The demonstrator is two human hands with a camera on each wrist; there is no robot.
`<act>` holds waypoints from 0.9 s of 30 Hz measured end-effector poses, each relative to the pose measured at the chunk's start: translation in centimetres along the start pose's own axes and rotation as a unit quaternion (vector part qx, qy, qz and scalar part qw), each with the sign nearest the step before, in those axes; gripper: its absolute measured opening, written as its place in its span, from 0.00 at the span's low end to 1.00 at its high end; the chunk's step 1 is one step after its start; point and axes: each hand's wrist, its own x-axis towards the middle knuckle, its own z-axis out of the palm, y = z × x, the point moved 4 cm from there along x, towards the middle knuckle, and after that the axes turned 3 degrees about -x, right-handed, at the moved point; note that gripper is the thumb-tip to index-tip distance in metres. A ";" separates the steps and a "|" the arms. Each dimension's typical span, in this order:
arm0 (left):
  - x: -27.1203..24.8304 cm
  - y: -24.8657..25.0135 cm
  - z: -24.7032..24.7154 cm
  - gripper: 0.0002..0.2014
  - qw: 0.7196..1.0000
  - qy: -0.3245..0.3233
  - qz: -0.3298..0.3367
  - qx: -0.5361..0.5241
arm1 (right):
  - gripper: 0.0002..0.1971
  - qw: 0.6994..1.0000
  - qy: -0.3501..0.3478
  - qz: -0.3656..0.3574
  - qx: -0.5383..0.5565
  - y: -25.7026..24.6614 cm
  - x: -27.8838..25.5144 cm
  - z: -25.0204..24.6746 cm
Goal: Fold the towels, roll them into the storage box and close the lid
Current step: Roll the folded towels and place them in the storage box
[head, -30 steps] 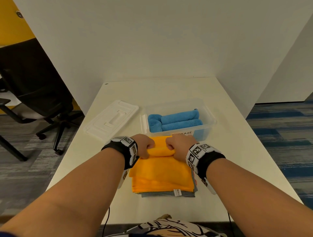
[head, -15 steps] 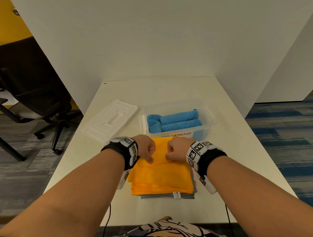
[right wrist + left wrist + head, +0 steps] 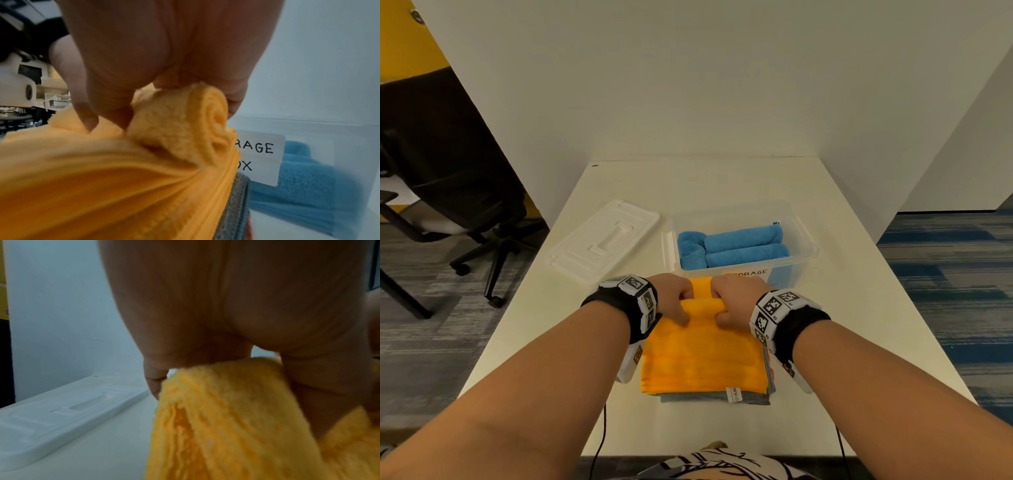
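Orange terry cloth is rolled into a short tube at the far edge of the orange towel (image 3: pixel 702 353), and both hands curl round that roll. The left hand (image 3: pixel 674 297) grips its left end, fingers (image 3: pixel 153 382) wrapped over the top with the thumb pressing the flat part below. The right hand (image 3: pixel 734 297) grips the right end the same way; in the right wrist view the spiral of the roll (image 3: pixel 185 120) shows under the curled fingers (image 3: pixel 234 104). Most fingertips are hidden behind the cloth or the backs of the hands. Both forearms reach forward side by side, each wrist wearing a black band with white marker blocks.

Under the orange towel lies a stack; a grey towel (image 3: pixel 714 398) peeks out at the near edge, and thin coloured edges show at the right, too narrow to count. Just beyond the hands stands one clear storage box (image 3: pixel 803 236), its label partly covered by the right hand. Inside lie blue towels (image 3: pixel 743 246), three rolls as far as can be seen. One white lid (image 3: pixel 604 241) rests on the table (image 3: pixel 859 325) left of the box.
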 end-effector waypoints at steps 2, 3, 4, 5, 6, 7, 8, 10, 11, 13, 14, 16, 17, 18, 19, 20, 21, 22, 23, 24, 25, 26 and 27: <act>0.0 -0.2 -0.1 0.18 0.999 -0.005 -0.007 -0.043 | 0.15 1.000 0.007 -0.007 0.000 0.0 -0.1 -0.2; 0.0 -0.3 -0.2 0.16 0.998 -0.003 -0.014 -0.067 | 0.15 1.000 0.009 -0.010 -0.001 0.1 -0.1 -0.3; 0.0 -0.4 -0.3 0.14 0.996 0.001 -0.020 -0.090 | 0.15 1.000 0.009 -0.012 -0.001 0.2 -0.2 -0.3; 0.1 -0.6 -0.4 0.12 0.994 0.004 -0.025 -0.105 | 0.15 1.000 0.010 -0.015 -0.002 0.2 -0.2 -0.3; 0.1 -0.6 -0.4 0.12 0.994 0.002 -0.027 -0.110 | 0.15 1.000 0.011 -0.018 -0.006 0.2 -0.2 -0.3; 0.2 -0.6 -0.4 0.12 0.994 -0.004 -0.026 -0.105 | 0.14 1.000 0.016 -0.024 -0.011 0.2 -0.2 -0.4; 0.2 -0.5 -0.4 0.13 0.995 -0.010 -0.022 -0.092 | 0.14 0.999 0.020 -0.030 -0.018 0.1 -0.1 -0.4; 0.3 0.1 -0.6 0.16 0.998 -0.015 -0.007 -0.061 | 0.14 0.999 0.030 -0.038 -0.021 -0.2 -0.2 -0.5; 0.4 0.4 -0.7 0.18 0.999 -0.011 0.001 -0.048 | 0.12 0.998 0.037 -0.040 -0.016 -0.3 -0.2 -0.6; 0.5 0.8 -1.0 0.22 0.999 0.006 0.016 -0.032 | 0.13 0.999 0.040 -0.032 0.012 -0.1 -0.3 -0.6; 0.5 0.9 -1.1 0.23 0.999 0.018 0.023 -0.030 | 0.14 0.999 0.031 -0.023 0.027 0.0 -0.2 -0.5; 0.5 0.9 -1.4 0.23 0.998 0.044 0.033 -0.033 | 0.20 0.999 -0.007 0.001 0.047 0.4 0.1 -0.3; 0.5 0.8 -1.5 0.23 0.997 0.057 0.036 -0.032 | 0.24 0.998 -0.027 0.012 0.060 0.5 0.4 -0.3; 0.5 0.8 -1.6 0.23 0.996 0.070 0.038 -0.031 | 0.26 0.996 -0.044 0.021 0.078 0.6 0.6 -0.2; 0.6 0.8 -1.7 0.22 0.996 0.080 0.039 -0.031 | 0.27 0.994 -0.055 0.029 0.094 0.8 0.8 -0.1; 0.7 0.7 -1.8 0.22 0.995 0.087 0.040 -0.032 | 0.27 0.992 -0.063 0.033 0.101 0.9 0.9 -0.1; 0.8 0.7 -1.7 0.22 0.995 0.091 0.040 -0.032 | 0.26 0.992 -0.069 0.033 0.098 1.0 0.9 0.0; 0.9 0.8 -1.6 0.21 0.995 0.089 0.041 -0.032 | 0.25 0.993 -0.073 0.030 0.091 1.1 0.9 0.0; 0.9 0.8 -1.5 0.21 0.995 0.082 0.043 -0.029 | 0.24 0.993 -0.073 0.027 0.085 1.1 0.9 0.1; 1.0 0.9 -1.4 0.21 0.996 0.070 0.045 -0.026 | 0.22 0.994 -0.069 0.027 0.080 1.0 0.8 0.2; 1.1 1.0 -1.4 0.21 0.997 0.053 0.046 -0.026 | 0.19 0.995 -0.060 0.027 0.073 1.0 0.9 0.2; 1.1 1.0 -1.4 0.21 0.998 0.031 0.044 -0.033 | 0.17 0.997 -0.047 0.028 0.063 0.9 0.9 0.1; 1.1 1.0 -1.5 0.22 0.998 0.009 0.039 -0.042 | 0.16 0.998 -0.033 0.030 0.048 0.8 0.9 0.1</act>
